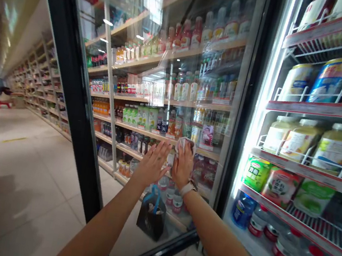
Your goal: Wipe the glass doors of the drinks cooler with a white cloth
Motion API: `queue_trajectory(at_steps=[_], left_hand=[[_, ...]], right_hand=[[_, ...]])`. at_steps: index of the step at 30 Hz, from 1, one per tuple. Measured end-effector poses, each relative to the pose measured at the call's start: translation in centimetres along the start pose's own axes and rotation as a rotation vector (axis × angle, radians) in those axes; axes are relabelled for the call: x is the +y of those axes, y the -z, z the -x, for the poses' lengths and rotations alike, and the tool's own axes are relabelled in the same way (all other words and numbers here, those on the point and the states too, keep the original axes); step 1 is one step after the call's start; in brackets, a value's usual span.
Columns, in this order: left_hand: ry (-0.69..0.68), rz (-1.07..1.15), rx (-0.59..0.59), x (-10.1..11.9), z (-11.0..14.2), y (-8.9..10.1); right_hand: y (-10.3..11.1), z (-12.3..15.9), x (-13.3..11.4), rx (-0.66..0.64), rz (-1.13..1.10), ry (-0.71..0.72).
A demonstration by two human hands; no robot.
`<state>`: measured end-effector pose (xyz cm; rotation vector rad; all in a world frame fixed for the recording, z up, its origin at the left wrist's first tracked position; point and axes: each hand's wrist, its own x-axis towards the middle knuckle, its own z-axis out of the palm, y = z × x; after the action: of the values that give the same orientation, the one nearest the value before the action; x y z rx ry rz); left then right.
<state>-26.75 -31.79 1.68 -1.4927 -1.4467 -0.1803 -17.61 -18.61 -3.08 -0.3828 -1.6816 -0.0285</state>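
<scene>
A glass fridge door with a black frame [73,85] stands swung out in front of me. My left hand [153,163] lies against the glass with its fingers stretched out and nothing in it. Just to its right, my right hand [182,167] presses a crumpled pale cloth [192,143] to the pane. The cloth shows around the fingertips; the rest is hidden under the palm. A watch [190,187] is on my right wrist.
Lit fridge shelves [311,170] with bottles and cans are on the right. Bottled drinks on wooden shelves show in the glass. A dark bag [151,218] with blue handles appears low in the pane. Tiled floor [27,182] and a red stool [3,103] are left.
</scene>
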Motion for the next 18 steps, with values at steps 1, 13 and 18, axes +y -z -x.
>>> queue_trajectory(at_steps=[1, 13, 18], left_hand=[[-0.001, 0.001, 0.008, 0.1, 0.0, 0.0], [0.000, 0.024, 0.007, 0.3, 0.2, 0.5], [0.000, 0.042, 0.024, 0.3, 0.2, 0.4]], right_hand=[[-0.4, 1.9, -0.1, -0.005, -0.002, -0.015], [0.6, 5.5, -0.1, -0.088, -0.002, 0.004], [1.6, -3.7, 0.5, 0.013, 0.007, -0.001]])
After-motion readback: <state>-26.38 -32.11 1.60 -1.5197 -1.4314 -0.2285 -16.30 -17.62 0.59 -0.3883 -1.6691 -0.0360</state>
